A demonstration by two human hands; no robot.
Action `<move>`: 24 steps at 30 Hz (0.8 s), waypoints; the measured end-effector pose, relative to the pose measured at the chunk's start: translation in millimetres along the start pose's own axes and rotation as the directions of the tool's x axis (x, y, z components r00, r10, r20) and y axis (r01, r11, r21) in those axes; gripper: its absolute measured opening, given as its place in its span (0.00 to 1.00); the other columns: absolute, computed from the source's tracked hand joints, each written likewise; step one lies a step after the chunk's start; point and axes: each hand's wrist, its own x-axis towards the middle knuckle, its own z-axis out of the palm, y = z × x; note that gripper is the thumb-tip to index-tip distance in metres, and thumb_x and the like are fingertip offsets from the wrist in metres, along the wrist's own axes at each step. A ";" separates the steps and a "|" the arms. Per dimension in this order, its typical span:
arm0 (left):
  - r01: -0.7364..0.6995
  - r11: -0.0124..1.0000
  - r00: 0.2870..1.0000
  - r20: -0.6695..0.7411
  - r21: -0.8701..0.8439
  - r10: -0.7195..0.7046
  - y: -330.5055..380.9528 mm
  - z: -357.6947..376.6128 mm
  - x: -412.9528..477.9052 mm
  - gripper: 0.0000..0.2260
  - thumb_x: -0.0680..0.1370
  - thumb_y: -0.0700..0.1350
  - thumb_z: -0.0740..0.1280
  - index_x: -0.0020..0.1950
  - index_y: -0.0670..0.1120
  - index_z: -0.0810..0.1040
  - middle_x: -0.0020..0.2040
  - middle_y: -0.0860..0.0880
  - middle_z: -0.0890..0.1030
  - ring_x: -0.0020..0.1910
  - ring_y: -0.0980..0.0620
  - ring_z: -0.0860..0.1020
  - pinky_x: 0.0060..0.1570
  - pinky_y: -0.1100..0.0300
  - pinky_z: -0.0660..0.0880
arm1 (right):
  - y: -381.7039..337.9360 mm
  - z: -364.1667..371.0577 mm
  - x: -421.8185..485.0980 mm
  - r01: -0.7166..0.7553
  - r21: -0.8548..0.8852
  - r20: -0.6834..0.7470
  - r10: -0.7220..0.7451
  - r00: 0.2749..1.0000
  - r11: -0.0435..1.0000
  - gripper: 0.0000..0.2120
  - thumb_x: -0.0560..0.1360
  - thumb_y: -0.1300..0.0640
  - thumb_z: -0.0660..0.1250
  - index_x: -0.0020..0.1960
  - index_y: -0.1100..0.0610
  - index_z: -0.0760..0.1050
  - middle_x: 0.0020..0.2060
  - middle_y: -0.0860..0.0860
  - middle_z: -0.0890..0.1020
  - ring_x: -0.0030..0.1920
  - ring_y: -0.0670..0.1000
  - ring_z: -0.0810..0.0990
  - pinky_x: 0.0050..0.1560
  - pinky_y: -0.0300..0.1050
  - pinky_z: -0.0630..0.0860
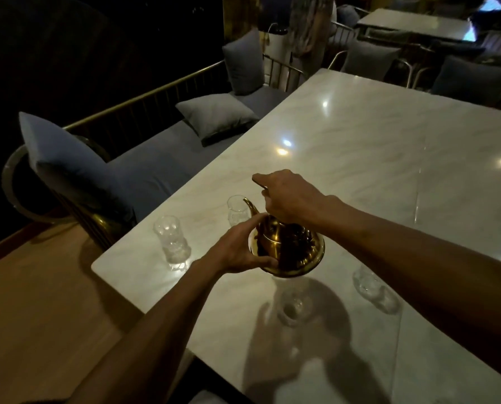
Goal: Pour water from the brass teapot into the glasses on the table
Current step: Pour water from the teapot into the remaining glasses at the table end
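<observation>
The brass teapot [294, 252] hangs tilted above the white marble table [389, 158]. Its spout points at the rim of a clear glass [237, 212] just beyond it. My right hand [287, 196] grips the teapot's handle from above, index finger stretched out. My left hand [237, 249] clasps the pot's left side, with fingers over the lid and the thumb against the body. Another glass [172, 242] stands to the left near the table's corner. One glass [291, 309] sits in the pot's shadow, and one [374, 290] is under my right forearm. I cannot tell whether water is flowing.
A bench with grey cushions [217, 115] and a brass rail runs along the table's left side. A round-backed chair [68, 182] stands at the near left corner. Wooden floor [39, 301] lies on my left. More tables and chairs [412, 24] stand at the back right.
</observation>
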 end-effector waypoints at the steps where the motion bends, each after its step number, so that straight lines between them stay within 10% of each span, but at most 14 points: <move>1: -0.005 1.000 1.000 0.009 -0.010 0.005 -9.1 -5.1 5.5 0.44 0.66 0.60 0.79 0.78 0.57 0.61 0.74 0.51 0.73 0.71 0.46 0.72 0.69 0.49 0.72 | -3.2 2.1 12.0 -0.008 -0.003 0.019 0.008 1.000 1.000 0.23 0.75 0.59 0.68 0.69 0.58 0.70 0.57 0.58 0.80 0.51 0.56 0.80 0.47 0.45 0.76; 24: 0.061 0.969 0.980 0.199 -0.237 -0.013 -93.8 -35.9 90.4 0.44 0.70 0.54 0.78 0.80 0.55 0.58 0.74 0.52 0.72 0.69 0.57 0.72 0.69 0.51 0.72 | -3.2 43.4 177.6 -0.054 -0.217 0.318 0.123 0.940 0.975 0.27 0.72 0.64 0.69 0.70 0.55 0.70 0.63 0.53 0.76 0.56 0.55 0.78 0.47 0.43 0.75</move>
